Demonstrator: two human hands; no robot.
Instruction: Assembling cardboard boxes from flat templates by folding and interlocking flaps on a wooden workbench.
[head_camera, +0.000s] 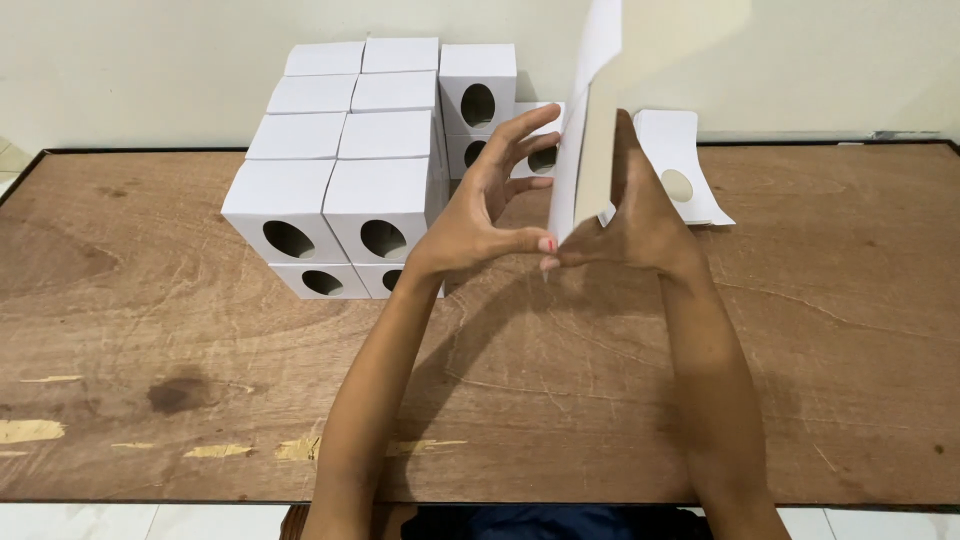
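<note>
A flat white cardboard box blank (588, 130) stands nearly upright above the middle of the table, seen edge-on and running out of the top of the view. My left hand (490, 205) pinches its lower edge with thumb and forefinger while the other fingers spread out. My right hand (640, 205) grips the blank from the right side, fingers up along the card. Both hands meet at the blank's bottom corner.
A stack of folded white boxes (345, 170) with oval holes stands at the back left, two more boxes (478, 95) behind it. Flat white blanks (685, 165) lie at the back right. The wooden table (150, 330) meets a pale wall.
</note>
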